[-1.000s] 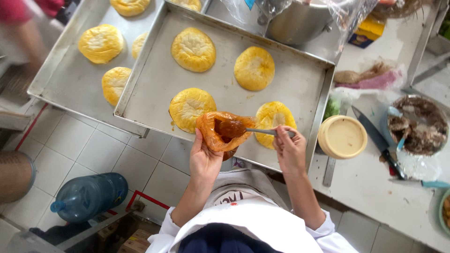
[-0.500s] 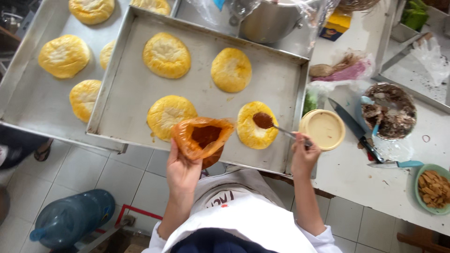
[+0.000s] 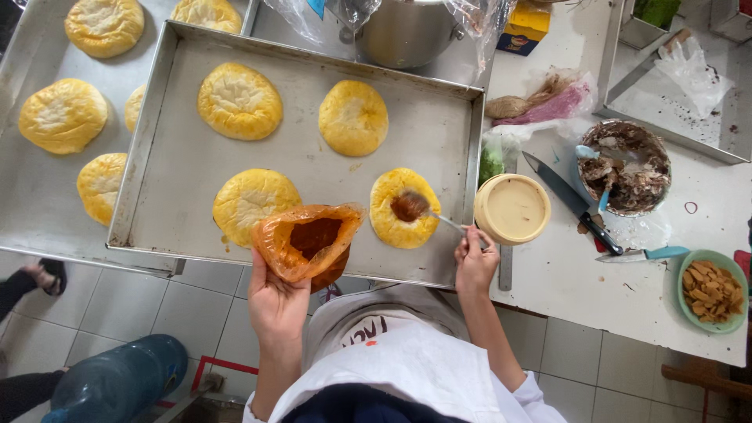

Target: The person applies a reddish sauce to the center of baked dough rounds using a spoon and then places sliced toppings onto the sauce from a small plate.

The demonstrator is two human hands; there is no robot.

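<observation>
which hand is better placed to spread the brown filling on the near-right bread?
Right. The right hand holds the spoon, loaded and directly over that bread. The left hand is occupied holding the bag of filling.

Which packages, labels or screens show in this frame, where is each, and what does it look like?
Plastic bag: in the left hand, orange-tinted, open, brown paste inside.
Small carton: top of table beside the steel pot, boxy, yellow with blue and red.
Clear wrap: top right, crumpled.
No screens.
</observation>
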